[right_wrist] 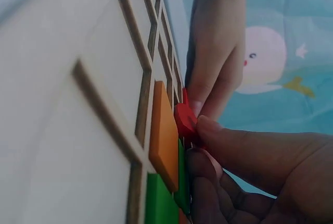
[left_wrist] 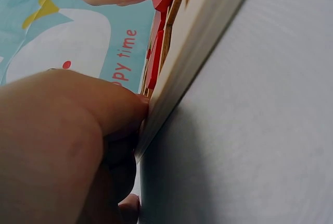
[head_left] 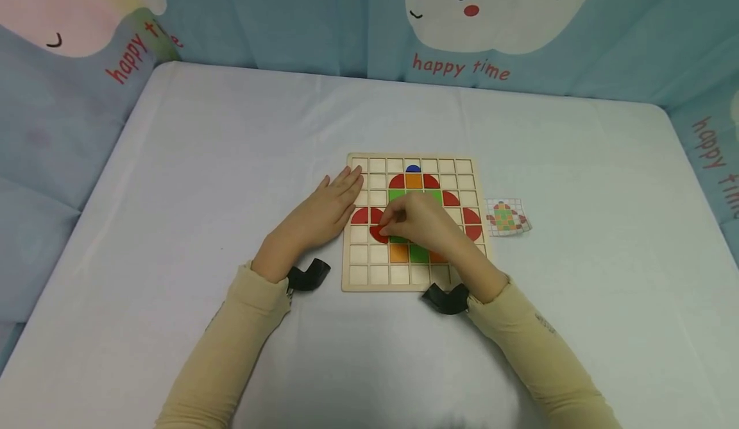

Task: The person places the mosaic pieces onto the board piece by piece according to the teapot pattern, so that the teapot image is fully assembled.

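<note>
A wooden grid board [head_left: 378,276] lies on the white table with flat coloured pieces in its cells. My right hand [head_left: 424,222] pinches a red quarter-circle piece [head_left: 378,235] between thumb and fingers over a cell left of the green squares. The right wrist view shows that red piece [right_wrist: 184,120] tilted at the fingertips, beyond an orange square [right_wrist: 163,138]. Resting along the board's left edge, my left hand [head_left: 323,212] has its fingers straight, their tips on the upper left cells. Part of the coloured pattern is hidden beneath the right hand.
A small printed card [head_left: 507,217] with a matching coloured grid pattern lies against the board's right side. Red quarter circles [head_left: 471,216] sit near the right edge, and a blue half circle [head_left: 413,168] tops the pattern. A printed curtain [head_left: 323,25] hangs around the table.
</note>
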Tool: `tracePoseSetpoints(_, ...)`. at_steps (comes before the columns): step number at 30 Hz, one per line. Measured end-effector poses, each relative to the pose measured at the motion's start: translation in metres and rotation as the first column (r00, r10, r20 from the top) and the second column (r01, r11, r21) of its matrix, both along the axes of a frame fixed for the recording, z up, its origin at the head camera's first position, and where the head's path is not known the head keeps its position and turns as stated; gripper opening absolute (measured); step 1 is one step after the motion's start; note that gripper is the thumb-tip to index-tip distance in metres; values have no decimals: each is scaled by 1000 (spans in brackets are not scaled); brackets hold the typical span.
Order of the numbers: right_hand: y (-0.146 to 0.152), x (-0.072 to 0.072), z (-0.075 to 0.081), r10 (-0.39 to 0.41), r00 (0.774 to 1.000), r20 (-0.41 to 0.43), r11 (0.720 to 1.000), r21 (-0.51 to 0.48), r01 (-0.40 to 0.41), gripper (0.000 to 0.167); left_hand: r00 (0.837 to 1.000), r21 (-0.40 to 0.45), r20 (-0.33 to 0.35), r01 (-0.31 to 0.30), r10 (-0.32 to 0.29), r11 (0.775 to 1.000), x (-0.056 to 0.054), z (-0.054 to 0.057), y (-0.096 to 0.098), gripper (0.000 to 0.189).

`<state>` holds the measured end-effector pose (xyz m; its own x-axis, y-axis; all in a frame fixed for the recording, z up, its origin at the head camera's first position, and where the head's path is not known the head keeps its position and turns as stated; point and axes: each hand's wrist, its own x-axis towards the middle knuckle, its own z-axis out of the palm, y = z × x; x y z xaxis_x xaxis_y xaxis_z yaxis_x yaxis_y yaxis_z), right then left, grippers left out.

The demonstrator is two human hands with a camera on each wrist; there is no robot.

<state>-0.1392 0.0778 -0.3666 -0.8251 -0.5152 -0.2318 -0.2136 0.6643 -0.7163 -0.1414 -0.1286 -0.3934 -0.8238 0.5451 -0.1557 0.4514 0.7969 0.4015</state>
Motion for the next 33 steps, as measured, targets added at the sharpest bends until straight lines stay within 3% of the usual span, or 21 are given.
tracePoseSetpoints(15,-2,1,-2,-1,996,-84,998,67,7,15,1000,-1,-4,2,-2,1000,-1,1,0,52)
tracePoseSetpoints(27,-2,-1,5,-38,998,-39,999,25,39,4,1000,12,-3,4,-4,1000,-2,5,0,52)
tracePoseSetpoints(33,2,-2,0,-89,996,-31,996,-30,88,11,1000,15,12,5,-5,1000,-2,1,0,53)
